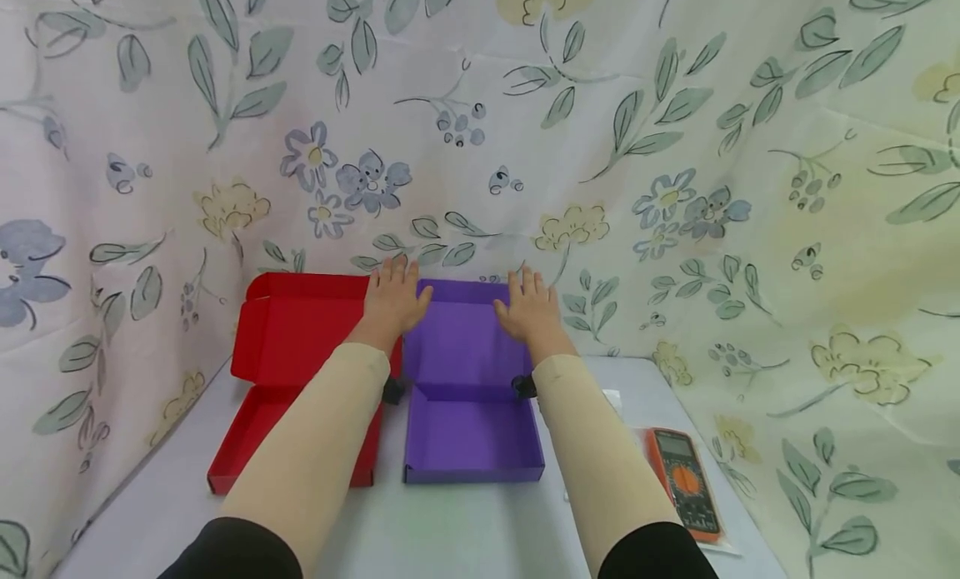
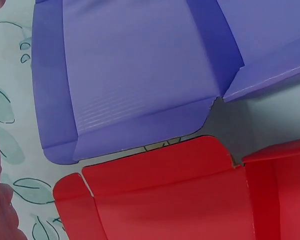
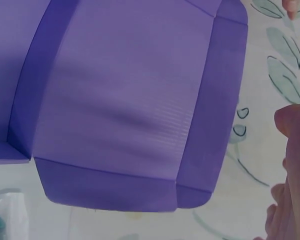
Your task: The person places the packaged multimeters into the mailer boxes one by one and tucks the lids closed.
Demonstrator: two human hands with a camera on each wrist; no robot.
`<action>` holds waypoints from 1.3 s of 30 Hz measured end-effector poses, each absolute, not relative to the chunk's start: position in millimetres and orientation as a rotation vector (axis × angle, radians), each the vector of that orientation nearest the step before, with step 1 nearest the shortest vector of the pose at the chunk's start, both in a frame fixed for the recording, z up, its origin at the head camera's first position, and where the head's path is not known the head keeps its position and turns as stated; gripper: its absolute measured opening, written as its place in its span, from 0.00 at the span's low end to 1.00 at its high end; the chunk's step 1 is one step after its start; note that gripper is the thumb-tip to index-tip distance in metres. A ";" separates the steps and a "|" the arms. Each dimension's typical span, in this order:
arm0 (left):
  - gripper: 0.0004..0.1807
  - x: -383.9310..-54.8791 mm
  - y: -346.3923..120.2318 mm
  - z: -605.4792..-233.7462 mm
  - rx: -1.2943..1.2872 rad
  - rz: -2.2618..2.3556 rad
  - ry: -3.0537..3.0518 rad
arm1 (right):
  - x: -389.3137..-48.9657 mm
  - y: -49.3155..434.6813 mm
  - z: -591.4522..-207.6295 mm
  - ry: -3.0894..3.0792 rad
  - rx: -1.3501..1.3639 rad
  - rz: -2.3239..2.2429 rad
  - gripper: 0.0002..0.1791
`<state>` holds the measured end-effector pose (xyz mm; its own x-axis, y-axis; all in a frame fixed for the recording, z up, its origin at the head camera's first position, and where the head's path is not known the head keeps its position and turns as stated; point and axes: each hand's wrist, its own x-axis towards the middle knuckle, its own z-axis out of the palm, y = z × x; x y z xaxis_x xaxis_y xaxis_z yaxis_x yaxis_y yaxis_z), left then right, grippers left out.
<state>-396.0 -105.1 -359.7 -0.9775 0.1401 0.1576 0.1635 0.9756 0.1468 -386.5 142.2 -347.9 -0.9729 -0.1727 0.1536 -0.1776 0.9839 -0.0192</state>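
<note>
A purple cardboard box [image 1: 472, 437] stands with its lid [image 1: 461, 341] raised at the back of a white table. Left of it is a red cardboard box [image 1: 255, 433], its lid [image 1: 300, 329] also up. My left hand [image 1: 393, 300], fingers straight and thumb out, is held over the gap between the two lids. My right hand [image 1: 532, 308] is spread the same way over the purple lid's right edge. Neither hand holds anything. In the left wrist view, the purple lid's side flap [image 2: 145, 127] lies close beside the red lid's flap [image 2: 155, 165].
An orange and black multimeter [image 1: 684, 483] in a clear plastic bag lies at the table's right. Another clear bag [image 3: 10, 217] with something green inside shows in the right wrist view. A floral curtain [image 1: 465, 146] hangs behind the table.
</note>
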 end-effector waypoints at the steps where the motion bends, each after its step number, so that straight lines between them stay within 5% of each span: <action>1: 0.39 -395.7 -105.2 -359.0 -0.232 -0.236 -2.973 | -385.7 142.5 -347.0 -2.978 0.269 0.054 0.39; 39: 0.34 -360.7 -89.5 -382.5 -0.359 -0.394 -2.940 | -351.2 150.9 -388.6 -3.016 0.391 0.017 0.42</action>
<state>-360.7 -89.5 -382.5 -0.9594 0.2152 0.1823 0.2556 0.9367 0.2394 -351.2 150.9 -388.6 -0.9620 -0.2537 0.1008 -0.2548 0.9670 0.0017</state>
